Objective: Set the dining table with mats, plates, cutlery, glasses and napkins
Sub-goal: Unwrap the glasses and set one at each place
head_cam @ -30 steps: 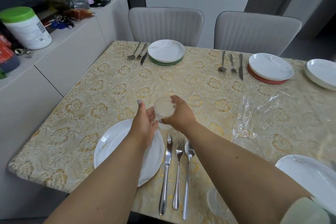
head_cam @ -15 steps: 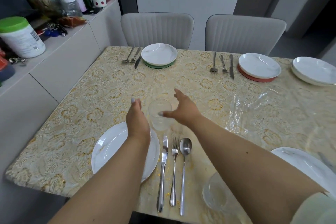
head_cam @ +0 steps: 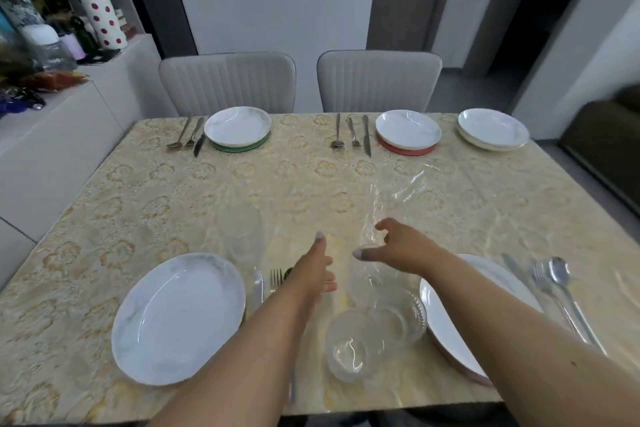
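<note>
Both hands have left the placed glass, now empty.

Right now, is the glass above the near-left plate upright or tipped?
Upright. The glass stands on the tablecloth just past the near-left plate, rim up, walls vertical. Neither hand touches it. Contents: looks empty, but blur makes that uncertain.

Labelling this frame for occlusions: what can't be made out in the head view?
- Knife, fork and spoon beside the white oval near-left plate: only the tips show; the left forearm covers the rest.
- Clear drinking glasses between the arms: transparent and overlapping, count unclear.
- Near-right white plate: largely hidden under the right forearm.
- Clear glass beyond the near-left plate: motion-blurred, outline faint.
- Labels on the sideboard bottles: too blurred to read.
</note>
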Demonstrator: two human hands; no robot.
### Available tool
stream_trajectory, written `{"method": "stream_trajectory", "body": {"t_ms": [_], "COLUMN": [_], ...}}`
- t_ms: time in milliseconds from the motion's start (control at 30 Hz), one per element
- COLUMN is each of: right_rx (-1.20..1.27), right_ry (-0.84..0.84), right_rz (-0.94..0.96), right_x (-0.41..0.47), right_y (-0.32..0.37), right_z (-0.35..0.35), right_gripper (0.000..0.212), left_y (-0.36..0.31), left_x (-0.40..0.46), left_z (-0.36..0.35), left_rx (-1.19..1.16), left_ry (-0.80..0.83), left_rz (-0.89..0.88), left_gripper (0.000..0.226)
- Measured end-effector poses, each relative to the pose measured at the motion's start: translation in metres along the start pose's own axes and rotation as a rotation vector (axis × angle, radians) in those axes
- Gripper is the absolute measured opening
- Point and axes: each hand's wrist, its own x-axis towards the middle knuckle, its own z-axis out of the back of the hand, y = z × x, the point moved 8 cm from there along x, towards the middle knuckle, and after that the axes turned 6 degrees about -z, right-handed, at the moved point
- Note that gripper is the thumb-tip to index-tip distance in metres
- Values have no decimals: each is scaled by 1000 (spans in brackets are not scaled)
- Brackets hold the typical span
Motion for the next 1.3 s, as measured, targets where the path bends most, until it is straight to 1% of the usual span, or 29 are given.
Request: {"method": "stream_trajectory", "body": {"t_ms": [67, 133, 200, 267, 367, 467, 533, 600, 733, 900, 1000, 1133, 1233, 1300], "right_rx": [-51, -116, -151, -124, -25, 56, 82, 84, 118, 220, 278, 291, 275, 278], "right_ry": [34, -11, -81, -138, -229, -293, -301, -322, -413, -474, -476, -445, -397, -364], "right_rz": [-13, 8, 27, 39, 71, 118, 151, 161, 128, 65, 26, -10, -21, -18], "right_x": [-3, -2, -2, -5, -12, -22, -29, -36, -43, -40, -26, 0, 21, 33], "right_y": [-6, -2, 5, 11, 20, 21, 15, 1, -35, -93, -133, -179, -201, -210], "right_z": [-18, -27, -30, -27, -5, 25, 43, 59, 101, 155, 176, 186, 182, 176], "right_gripper": [95, 94, 89, 86, 88, 88, 95, 102, 107, 98, 95, 98, 99, 100], "left_y": [6, 5, -1, -11, -32, -55, -69, -80, -98, -112, -110, -96, -84, -75], "left_x": [-2, -4, -9, -12, -9, -8, -11, -14, -19, -20, -11, 6, 20, 29], "left_z": [-12, -21, -26, -24, -16, -22, -37, -55, -105, -181, -222, -265, -284, -289], "left_rx": [24, 20, 13, 18, -14, -43, -56, -57, -76, -88, -84, -97, -107, -111], "left_ry": [29, 38, 10, -35, -101, -83, -49, -25, 27, 151, 203, 245, 235, 220], "left_rz": [36, 38, 8, -40, -144, -205, -230, -269, -326, -322, -288, -218, -187, -158], "left_gripper": [80, 82, 80, 77, 77, 76, 78, 76, 69, 58, 67, 74, 74, 81]}}
